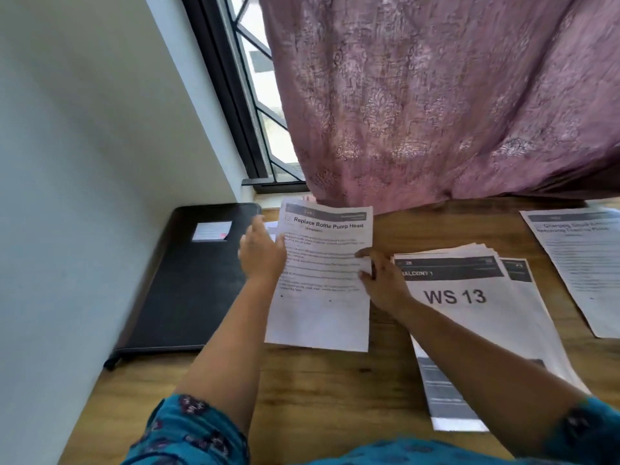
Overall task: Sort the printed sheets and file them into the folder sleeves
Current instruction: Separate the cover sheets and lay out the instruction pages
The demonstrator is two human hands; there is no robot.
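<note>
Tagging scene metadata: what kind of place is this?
Probably a room in a home, at a desk by a window. A wooden table stands against a pale wall, a patterned pink curtain hangs over a barred window, and a black folder lies beside printed sheets.

Mauve patterned curtain (436,95), dark-framed window (248,105), pale wall (84,129), wooden table (335,397)
</note>
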